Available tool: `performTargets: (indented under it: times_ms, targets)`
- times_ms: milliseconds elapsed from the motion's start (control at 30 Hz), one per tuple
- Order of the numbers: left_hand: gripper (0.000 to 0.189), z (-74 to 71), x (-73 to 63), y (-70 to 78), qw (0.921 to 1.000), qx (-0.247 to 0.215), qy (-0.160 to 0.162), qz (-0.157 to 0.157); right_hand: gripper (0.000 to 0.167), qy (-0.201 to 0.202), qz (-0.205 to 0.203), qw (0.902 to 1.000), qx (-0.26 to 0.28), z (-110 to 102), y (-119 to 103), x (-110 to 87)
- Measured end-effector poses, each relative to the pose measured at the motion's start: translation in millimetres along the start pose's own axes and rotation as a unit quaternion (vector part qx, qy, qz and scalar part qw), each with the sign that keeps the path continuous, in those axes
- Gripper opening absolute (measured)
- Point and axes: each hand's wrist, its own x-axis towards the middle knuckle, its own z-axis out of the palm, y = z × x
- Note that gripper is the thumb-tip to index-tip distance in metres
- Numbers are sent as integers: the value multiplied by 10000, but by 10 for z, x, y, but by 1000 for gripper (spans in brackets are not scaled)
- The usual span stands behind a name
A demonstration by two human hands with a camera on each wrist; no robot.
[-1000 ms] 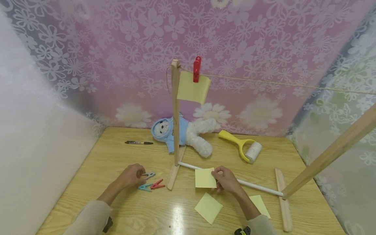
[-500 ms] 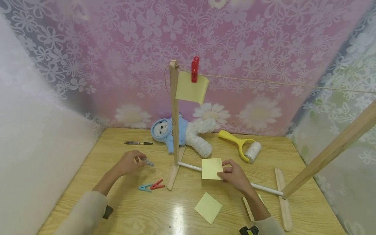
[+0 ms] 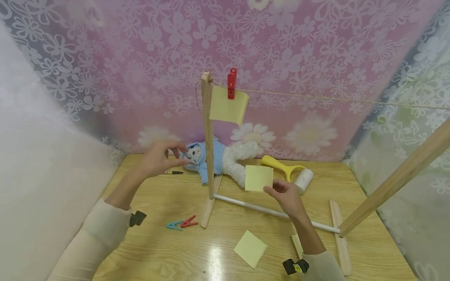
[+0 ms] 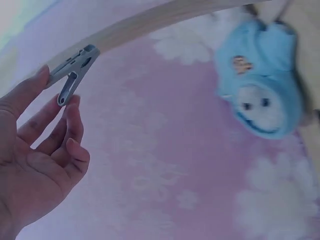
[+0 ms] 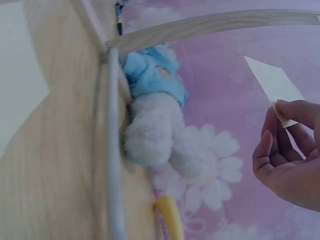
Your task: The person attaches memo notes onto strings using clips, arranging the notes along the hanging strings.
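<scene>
A: Bigger one?
B: Yellow note [image 3: 259, 178], raised over the table [image 3: 183, 253], right hand [image 3: 287, 198] pinching its lower right corner. Probably very light, floppy, creases easily; hold by an edge, gently.
A: Smaller?
B: Gray clip [image 4: 81, 62], raised, overlapping the plush toy [image 3: 218, 157] in head view; left hand [image 3: 157, 159] pinches its handle arms, thumb opposite finger. Looks light, stiff, springy, maybe slick; take the handle ends.

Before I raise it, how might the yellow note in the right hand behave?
The yellow note is likely light: thin, pinched at one corner by the right hand. It could curl if pushed: the clipped note curls along one edge.
</scene>
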Motion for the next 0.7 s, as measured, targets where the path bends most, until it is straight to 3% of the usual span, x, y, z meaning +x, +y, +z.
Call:
performTargets:
  times_ms: [200,367,567,700]
  targets:
    - [30,-270,92,481,9968,204,-268,727,27,511,-330,9932,991,57,-257,79]
    - [30,-389,112,878,9901,235,-360,1337,18,969,-509,9842,1395,100,-505,152]
    - [38,-461,241,1270,9824,122,170,1859,3,1281,-596,9729,1830,113,-769,261]
    - [38,-506,348,1455,9807,-151,639,1843,2,1230,-806,9682,2026,110,-914,325]
